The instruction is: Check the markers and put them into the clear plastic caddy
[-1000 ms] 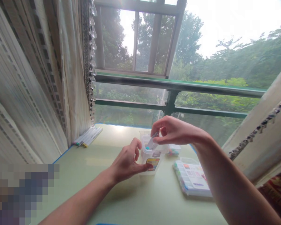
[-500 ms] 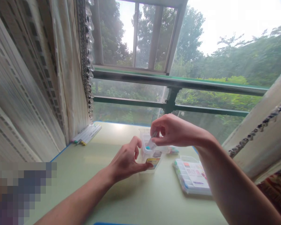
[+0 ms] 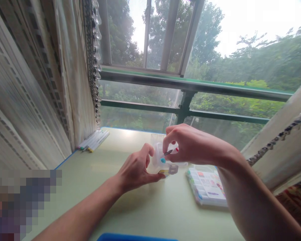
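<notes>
A clear plastic container (image 3: 157, 154) stands on the table with a round blue spot (image 3: 163, 160) and a yellow label (image 3: 163, 172) showing on it. My left hand (image 3: 137, 164) is curved around its left side, thumb at the label. Above the container's top, my right hand (image 3: 182, 142) is bent down in a pinch. Between its fingertips is a small dark pointed piece (image 3: 168, 152), its kind unclear. A bit of red and white shows by the same fingers. On the container's front sits a greyish latch-like piece (image 3: 173, 169).
Right of the container lies a clear case of coloured pots (image 3: 198, 187), partly behind my right forearm. White marker pens (image 3: 96, 140) lie at the table's far left corner. A blue edge (image 3: 135, 237) shows at the bottom. Curtains and a railed window surround the pale green table (image 3: 130, 214).
My right hand has lifted slightly and moved right, and the dark piece in its fingers shows more clearly. The container's translucent top now appears lower at the front, covering part of the yellow label.
</notes>
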Available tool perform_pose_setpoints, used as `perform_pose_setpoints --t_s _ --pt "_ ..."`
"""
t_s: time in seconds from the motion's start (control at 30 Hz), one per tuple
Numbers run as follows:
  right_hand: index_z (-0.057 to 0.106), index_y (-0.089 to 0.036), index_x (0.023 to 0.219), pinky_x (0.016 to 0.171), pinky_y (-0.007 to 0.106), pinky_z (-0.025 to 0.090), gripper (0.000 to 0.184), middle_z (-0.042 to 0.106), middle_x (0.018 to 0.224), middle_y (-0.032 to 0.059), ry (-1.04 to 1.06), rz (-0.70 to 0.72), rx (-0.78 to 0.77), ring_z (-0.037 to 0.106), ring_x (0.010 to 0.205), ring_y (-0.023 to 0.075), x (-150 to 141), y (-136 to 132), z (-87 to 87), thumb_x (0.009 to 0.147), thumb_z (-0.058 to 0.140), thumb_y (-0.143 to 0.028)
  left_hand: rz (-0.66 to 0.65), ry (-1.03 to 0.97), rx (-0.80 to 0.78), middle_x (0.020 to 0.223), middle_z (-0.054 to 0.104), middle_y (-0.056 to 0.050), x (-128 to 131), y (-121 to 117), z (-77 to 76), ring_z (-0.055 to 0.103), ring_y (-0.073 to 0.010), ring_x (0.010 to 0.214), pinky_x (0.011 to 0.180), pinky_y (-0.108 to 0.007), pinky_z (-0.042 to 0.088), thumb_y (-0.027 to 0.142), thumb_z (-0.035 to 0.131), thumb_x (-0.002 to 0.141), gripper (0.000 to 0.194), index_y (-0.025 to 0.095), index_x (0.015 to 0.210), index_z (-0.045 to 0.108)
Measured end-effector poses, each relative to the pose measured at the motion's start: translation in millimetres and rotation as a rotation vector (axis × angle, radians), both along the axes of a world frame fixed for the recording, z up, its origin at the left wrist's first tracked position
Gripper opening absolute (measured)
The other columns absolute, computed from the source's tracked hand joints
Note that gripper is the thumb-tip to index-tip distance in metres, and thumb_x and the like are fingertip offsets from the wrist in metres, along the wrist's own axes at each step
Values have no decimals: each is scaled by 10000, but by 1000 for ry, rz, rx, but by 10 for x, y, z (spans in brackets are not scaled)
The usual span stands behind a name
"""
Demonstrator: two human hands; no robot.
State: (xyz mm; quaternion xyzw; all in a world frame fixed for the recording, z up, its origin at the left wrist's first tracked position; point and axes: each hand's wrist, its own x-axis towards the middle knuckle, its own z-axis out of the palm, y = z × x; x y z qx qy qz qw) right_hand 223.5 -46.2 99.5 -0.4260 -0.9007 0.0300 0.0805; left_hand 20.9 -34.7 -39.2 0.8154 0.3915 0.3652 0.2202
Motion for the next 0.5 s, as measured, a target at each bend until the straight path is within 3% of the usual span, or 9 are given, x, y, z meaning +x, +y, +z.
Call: perform_pose_setpoints --t_s 0.33,0.5 --pt "846 -268 882 725 259 427 160 718 864 25 -59 -55 -12 630 779 157 -37 19 -68 762 755 -212 7 -5 -26 685 490 106 -11 10 13 455 -109 543 529 -243 325 487 874 686 587 251 933 398" --pt "847 -272 915 644 243 410 137 703 791 -2 33 22 9 597 678 125 1 20 -4 799 773 -268 22 3 -45 684 491 103 -12 2 31 457 -119 548 530 -253 326 495 875 679 595 250 952 407"
